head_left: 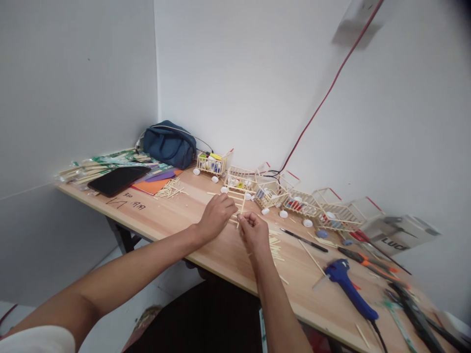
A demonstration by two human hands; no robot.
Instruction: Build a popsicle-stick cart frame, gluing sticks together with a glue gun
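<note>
My left hand [219,214] and my right hand [255,230] meet near the middle of the table, fingers closed in a pinch. Between them is a small frame of thin wooden sticks [243,202], its far end pointing toward a row of little stick carts. Both hands' fingertips are on its near end; any smaller piece between them is too hidden to make out. Short cut sticks [275,249] lie beside my right hand. Behind the frame stands a stick cart [240,179] with white round wheels and small coloured things inside.
More carts [303,206] line the wall. At right lie a blue glue gun [351,289], a black pen [304,240] and orange-handled pliers [368,264]. On the left are a blue bag [170,144], a black tablet [117,180], packaged sticks and a stick pile [171,189].
</note>
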